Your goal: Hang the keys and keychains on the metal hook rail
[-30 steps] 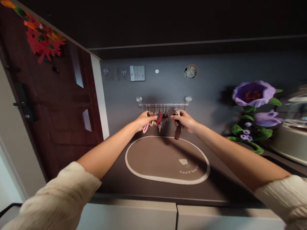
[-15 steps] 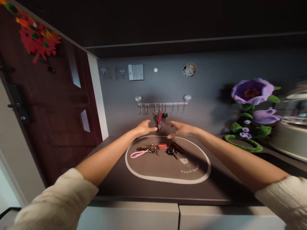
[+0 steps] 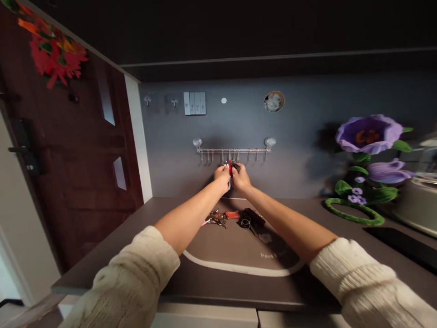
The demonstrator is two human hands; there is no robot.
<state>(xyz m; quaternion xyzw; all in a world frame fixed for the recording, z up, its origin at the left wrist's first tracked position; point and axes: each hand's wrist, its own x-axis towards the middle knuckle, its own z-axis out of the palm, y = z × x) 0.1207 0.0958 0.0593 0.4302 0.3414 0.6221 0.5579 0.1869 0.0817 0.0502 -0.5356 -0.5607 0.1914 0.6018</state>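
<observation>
A clear hook rail (image 3: 252,150) is fixed to the grey wall, with keys hanging from its middle hooks. My left hand (image 3: 222,176) is closed at the left of these keys, its fingers pinching the bunch. From the other side, my right hand (image 3: 241,178) has its fingers closed on keys by a dark piece. Between the two hands shows a red strap (image 3: 231,167). The hands hide most of the bunch. Below, on an oval mat (image 3: 235,248), lie several key sets, a red tag (image 3: 232,214), a dark key case (image 3: 254,216) and a pink strap partly behind my left forearm.
Purple plush flowers (image 3: 368,134) stand at the right beside a pale rounded appliance (image 3: 416,200). At left is a dark red door (image 3: 116,218) with red flowers (image 3: 56,54). A dark shelf (image 3: 218,41) overhangs the counter. A switch panel (image 3: 195,103) sits above the rail.
Both hands have moved inward and slightly up from either side of the hanging keys. They were open and apart; now their fingers are closed at the keys.
</observation>
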